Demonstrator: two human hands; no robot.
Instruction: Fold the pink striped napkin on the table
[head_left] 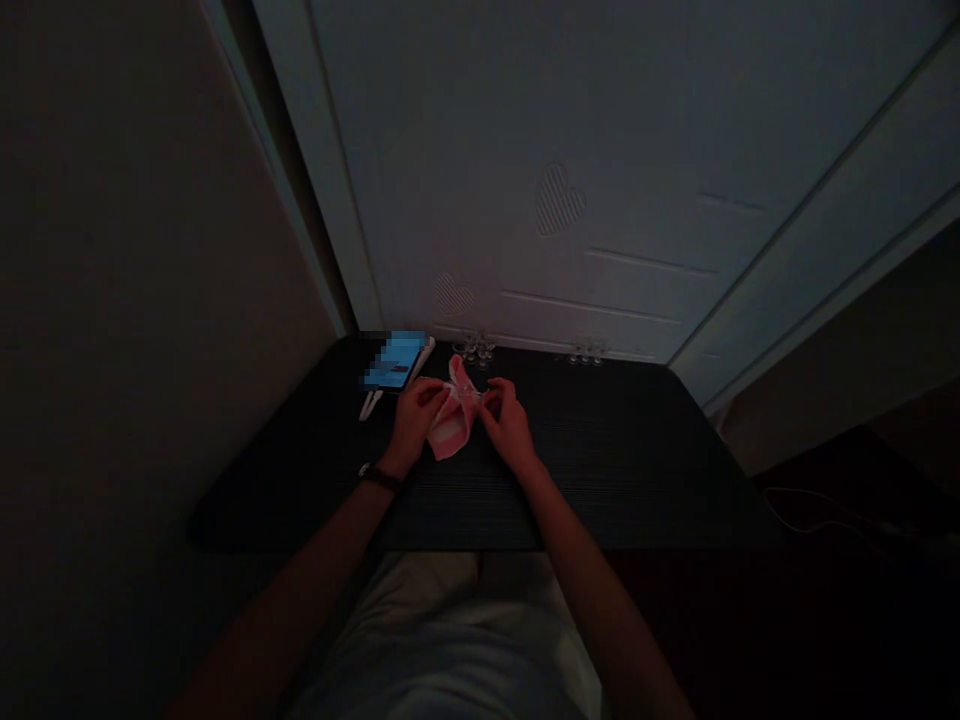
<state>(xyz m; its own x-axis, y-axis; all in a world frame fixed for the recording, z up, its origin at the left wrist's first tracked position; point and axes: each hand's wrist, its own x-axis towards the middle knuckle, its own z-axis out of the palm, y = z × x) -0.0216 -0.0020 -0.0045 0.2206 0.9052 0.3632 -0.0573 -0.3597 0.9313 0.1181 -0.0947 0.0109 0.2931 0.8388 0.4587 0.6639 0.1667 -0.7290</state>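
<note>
A small pink cloth piece (452, 432) with a pale patch lies bunched between my hands, just above the dark tabletop. My left hand (414, 420) is closed, its fingertips pinching the cloth's left side. On the other side, my right hand (510, 422) is closed too, with thumb and forefinger together at the cloth's right edge. Something whitish and shiny shows on the cloth between the fingertips, too dim to make out. A dark band circles my left wrist.
A lit screen (397, 360) leans on a white stand behind my left hand. Small clear, shiny objects (478, 349) sit along the back edge, with more clear pieces (589, 352) farther right. A pale panel with embossed hearts (559, 200) rises behind the dark table (637, 470).
</note>
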